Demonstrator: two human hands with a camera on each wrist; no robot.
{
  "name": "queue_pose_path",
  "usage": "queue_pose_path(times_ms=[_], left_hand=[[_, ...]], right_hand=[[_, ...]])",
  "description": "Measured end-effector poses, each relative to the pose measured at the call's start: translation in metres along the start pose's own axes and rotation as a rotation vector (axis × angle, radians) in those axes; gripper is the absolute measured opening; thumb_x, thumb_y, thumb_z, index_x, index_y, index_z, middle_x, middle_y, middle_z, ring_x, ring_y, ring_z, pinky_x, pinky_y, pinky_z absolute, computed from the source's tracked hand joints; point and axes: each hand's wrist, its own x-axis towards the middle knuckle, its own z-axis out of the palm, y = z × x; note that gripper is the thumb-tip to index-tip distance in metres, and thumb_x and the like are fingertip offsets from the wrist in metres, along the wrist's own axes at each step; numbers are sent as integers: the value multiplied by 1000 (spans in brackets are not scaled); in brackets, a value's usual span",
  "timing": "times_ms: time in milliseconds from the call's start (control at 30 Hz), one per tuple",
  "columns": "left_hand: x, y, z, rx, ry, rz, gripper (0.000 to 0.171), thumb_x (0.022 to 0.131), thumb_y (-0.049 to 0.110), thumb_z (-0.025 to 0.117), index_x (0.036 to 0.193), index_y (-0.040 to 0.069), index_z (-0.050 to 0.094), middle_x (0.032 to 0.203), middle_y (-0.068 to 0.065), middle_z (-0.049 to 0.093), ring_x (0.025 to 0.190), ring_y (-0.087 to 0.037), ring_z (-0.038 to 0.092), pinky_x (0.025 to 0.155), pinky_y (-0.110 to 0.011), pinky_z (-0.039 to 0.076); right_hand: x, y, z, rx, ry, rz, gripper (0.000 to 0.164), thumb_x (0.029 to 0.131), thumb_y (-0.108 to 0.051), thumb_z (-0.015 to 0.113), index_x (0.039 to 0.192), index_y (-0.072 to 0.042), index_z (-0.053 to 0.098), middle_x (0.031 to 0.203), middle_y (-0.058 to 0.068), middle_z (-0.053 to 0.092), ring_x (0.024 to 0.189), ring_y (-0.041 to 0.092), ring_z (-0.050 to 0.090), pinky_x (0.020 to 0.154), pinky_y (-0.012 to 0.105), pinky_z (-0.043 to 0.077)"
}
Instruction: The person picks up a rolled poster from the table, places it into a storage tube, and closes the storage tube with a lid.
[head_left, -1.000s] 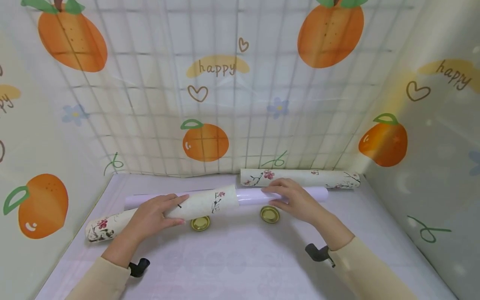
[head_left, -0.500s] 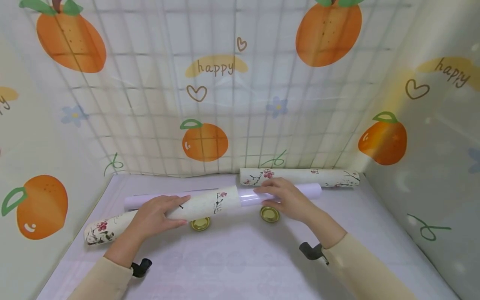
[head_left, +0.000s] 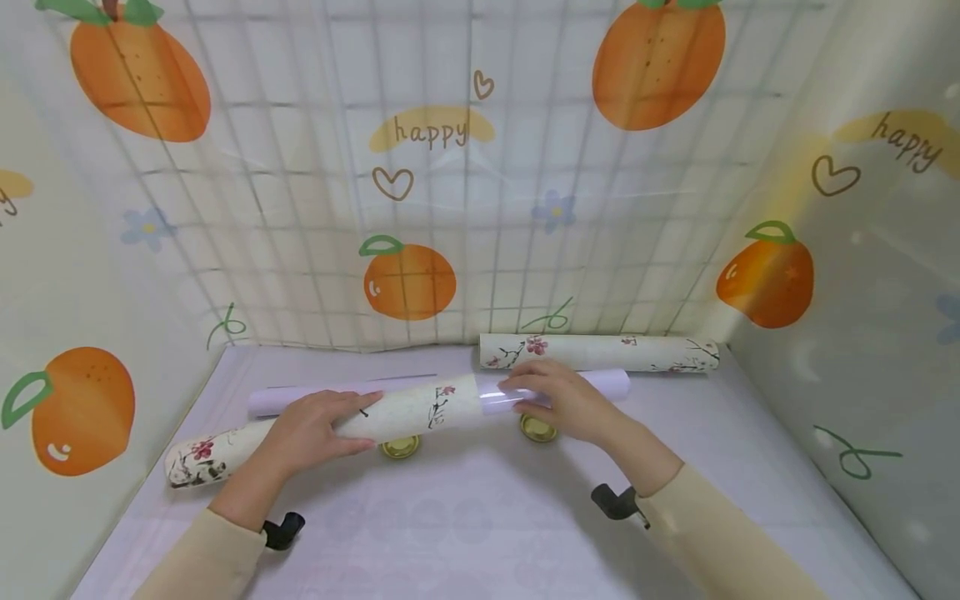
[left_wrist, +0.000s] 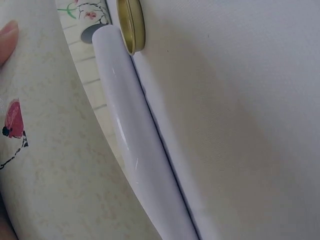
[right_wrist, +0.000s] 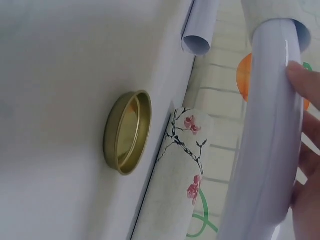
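My left hand (head_left: 307,429) grips a long cream cardboard tube (head_left: 416,408) printed with plum blossoms, tilted with its right end raised. Into that right end runs a rolled glossy pale-lavender paper (head_left: 613,383), which my right hand (head_left: 566,402) holds with curled fingers. In the right wrist view the rolled paper (right_wrist: 265,130) sits inside the tube's mouth (right_wrist: 303,35), and the fingers lie along its side. How deep it reaches inside is hidden. Behind the left hand lies a second rolled paper (head_left: 272,403) on the table, partly covered by the tube.
Another blossom-printed tube (head_left: 600,354) lies along the back of the table, at right. Two gold round metal lids rest on the table, one lid (head_left: 401,447) below the held tube and one lid (head_left: 538,430) below the right hand. A fruit-print curtain (head_left: 420,200) stands behind.
My right hand has moved left, and the rolled paper has slid farther into the tube, so less of it shows. The left hand and tube have barely shifted.
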Motion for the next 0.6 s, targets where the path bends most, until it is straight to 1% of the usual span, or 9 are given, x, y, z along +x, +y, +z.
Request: queue_pose_path(times_ms=[100, 267, 400, 500, 600], left_hand=[[0, -1, 0, -3, 3, 0, 71, 79, 54, 80, 143, 33, 57, 131, -5, 66, 122, -29, 61, 103, -50, 46], [-1, 0, -2, -2, 17, 5, 72, 78, 52, 82, 142, 33, 58, 130, -5, 67, 121, -29, 61, 103, -50, 47], [-2, -1, -2, -1, 24, 11, 71, 78, 51, 82, 142, 32, 58, 129, -5, 67, 120, -29, 62, 103, -50, 47], [-3, -2, -3, 3, 30, 15, 72, 78, 52, 82, 142, 31, 58, 129, -4, 67, 120, -29, 62, 103, -50, 47], [-4, -4, -3, 3, 34, 18, 72, 78, 52, 82, 142, 31, 59, 129, -4, 68, 120, -29, 62, 102, -49, 47]], right_hand=[[-2, 4, -3, 5, 5, -5, 36, 86, -17, 81, 121, -16, 72, 125, 3, 65, 118, 26, 59, 101, 45, 48], [-7, 12, -12, 13, 45, 3, 38, 86, -13, 80, 123, -14, 72, 128, 8, 65, 122, 30, 58, 103, 50, 46], [-16, 21, -22, 10, 66, 49, 39, 84, -9, 81, 122, -11, 72, 127, 10, 65, 122, 32, 57, 102, 52, 46], [-25, 29, -28, 14, 67, 98, 38, 85, -12, 80, 122, -10, 71, 127, 11, 65, 122, 33, 56, 103, 54, 44], [-34, 38, -32, 22, 76, 123, 37, 86, -13, 80, 122, -8, 71, 127, 12, 64, 123, 33, 55, 103, 54, 42]])
